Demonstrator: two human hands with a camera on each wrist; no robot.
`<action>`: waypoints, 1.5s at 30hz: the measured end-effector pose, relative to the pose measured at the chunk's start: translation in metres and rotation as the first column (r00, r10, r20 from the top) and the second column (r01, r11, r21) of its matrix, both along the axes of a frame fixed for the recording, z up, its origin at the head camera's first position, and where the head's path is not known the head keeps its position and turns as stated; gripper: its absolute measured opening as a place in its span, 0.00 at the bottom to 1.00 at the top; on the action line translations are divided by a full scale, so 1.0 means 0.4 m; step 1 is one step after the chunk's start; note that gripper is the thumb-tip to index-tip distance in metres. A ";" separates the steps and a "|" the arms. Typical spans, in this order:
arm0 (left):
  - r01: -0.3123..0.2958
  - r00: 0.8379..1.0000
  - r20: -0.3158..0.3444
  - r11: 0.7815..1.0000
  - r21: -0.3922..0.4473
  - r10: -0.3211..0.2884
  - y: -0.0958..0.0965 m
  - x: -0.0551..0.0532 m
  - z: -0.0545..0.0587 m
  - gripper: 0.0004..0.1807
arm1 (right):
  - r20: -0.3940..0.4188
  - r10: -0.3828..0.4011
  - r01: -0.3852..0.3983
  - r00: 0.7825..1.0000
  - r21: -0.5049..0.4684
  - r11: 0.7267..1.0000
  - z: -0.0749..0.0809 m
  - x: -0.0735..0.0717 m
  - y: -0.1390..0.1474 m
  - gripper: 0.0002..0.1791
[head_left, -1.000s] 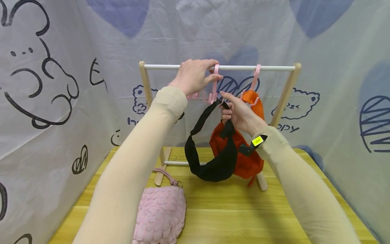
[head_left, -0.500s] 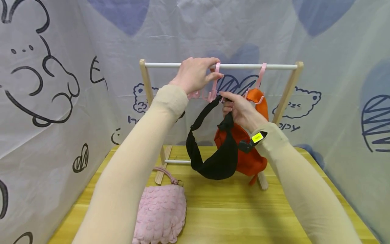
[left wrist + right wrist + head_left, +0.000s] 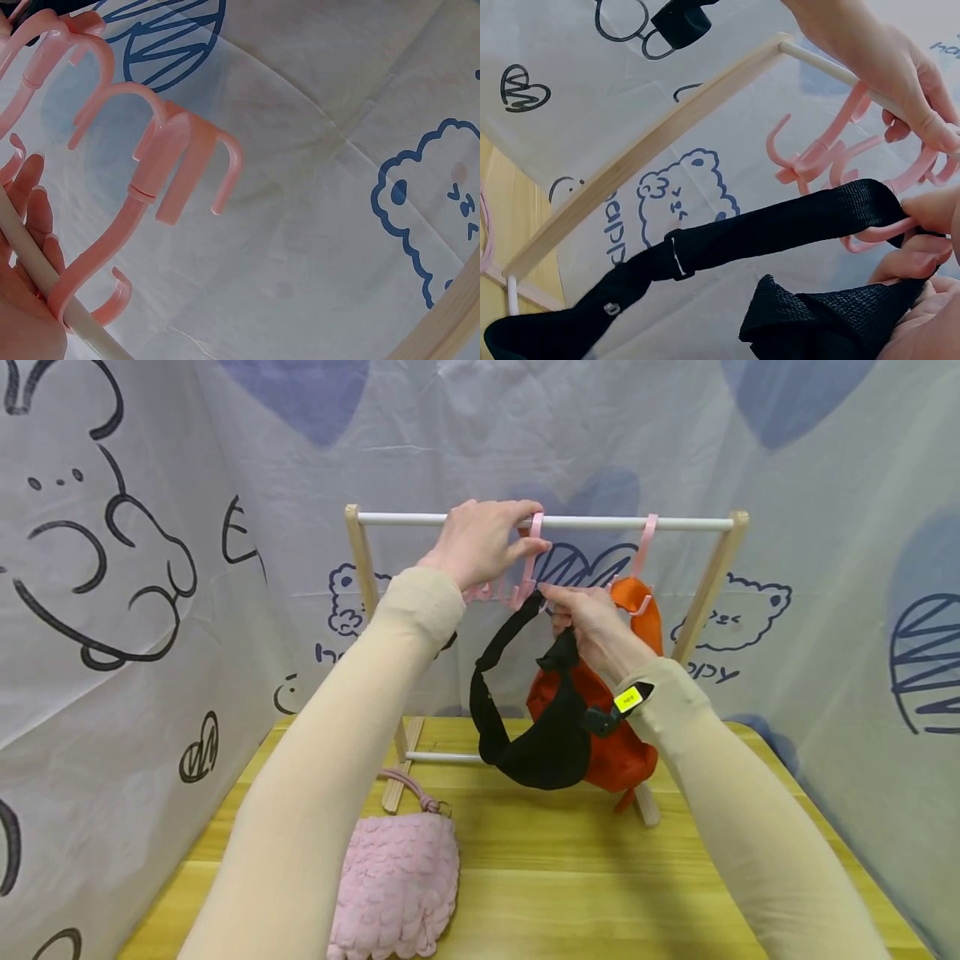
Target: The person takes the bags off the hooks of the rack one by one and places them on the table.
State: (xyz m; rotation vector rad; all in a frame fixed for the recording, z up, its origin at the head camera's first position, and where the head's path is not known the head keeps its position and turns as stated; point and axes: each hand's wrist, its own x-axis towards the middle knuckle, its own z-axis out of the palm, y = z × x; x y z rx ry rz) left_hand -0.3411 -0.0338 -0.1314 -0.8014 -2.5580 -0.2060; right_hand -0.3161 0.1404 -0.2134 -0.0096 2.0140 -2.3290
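At the white bar my left hand [image 3: 483,542] holds the top of a pink hanging hook [image 3: 532,564] between thumb and index finger. Just to the right and lower, my right hand [image 3: 596,625] pinches the strap [image 3: 795,225] of a black shoulder bag [image 3: 543,747]. In the right wrist view the strap's fold lies against a curved hook prong [image 3: 870,241]. The bag's body dangles below, in front of an orange-red bag [image 3: 622,760]. That bag hangs by its orange strap from another pink hook [image 3: 640,556]. My right fingers partly hide how the strap sits on the prong.
A wooden-ended rack [image 3: 705,593] stands on the yellow wood table [image 3: 555,893]. On the table's left front lies a pink puffy handbag [image 3: 397,877], partly behind my left sleeve. In the left wrist view another pink hook [image 3: 161,150] hangs on the bar. Printed cloth surrounds the table.
The black bag has risen a little and shifted right with my right hand. The orange-red bag and its hook moved slightly right. My left hand keeps its hold on the hook.
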 end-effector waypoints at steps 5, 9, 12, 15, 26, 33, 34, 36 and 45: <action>-0.004 1.000 0.006 1.000 -0.010 0.004 0.002 -0.001 0.004 0.24 | -0.103 -0.031 0.040 0.994 0.093 0.995 0.000 0.002 -0.002 0.15; -0.003 1.000 0.005 1.000 -0.013 0.003 0.004 -0.001 0.004 0.25 | -0.227 -0.075 0.132 0.971 0.249 0.959 -0.009 0.006 -0.004 0.15; -0.002 1.000 -0.002 1.000 -0.013 0.002 0.003 -0.002 0.002 0.25 | -0.327 -0.121 0.237 0.937 0.344 0.909 -0.017 0.010 -0.010 0.16; 0.001 1.000 -0.014 1.000 -0.011 -0.001 0.002 -0.002 0.000 0.23 | -0.399 -0.155 0.312 0.904 0.366 0.877 -0.023 0.013 -0.018 0.18; 0.011 0.999 -0.034 1.000 -0.005 -0.011 0.000 -0.003 -0.004 0.21 | -0.694 -0.103 0.503 0.712 0.402 0.765 -0.046 0.013 -0.026 0.15; 0.012 0.999 -0.030 1.000 0.009 -0.012 0.000 -0.002 -0.004 0.21 | -0.779 -0.061 0.579 0.624 0.409 0.705 -0.048 0.018 -0.029 0.13; 0.012 0.999 -0.031 1.000 0.009 -0.012 0.000 -0.002 -0.004 0.22 | -0.790 -0.052 0.589 0.611 0.410 0.696 -0.049 0.018 -0.029 0.13; 0.010 1.000 -0.029 1.000 0.009 -0.010 0.000 -0.001 -0.004 0.22 | -0.814 -0.036 0.615 0.579 0.408 0.675 -0.051 0.016 -0.029 0.13; 0.001 1.000 -0.017 1.000 0.005 0.000 0.001 -0.001 -0.007 0.20 | -0.858 0.010 0.677 0.514 0.413 0.610 -0.068 0.016 -0.027 0.13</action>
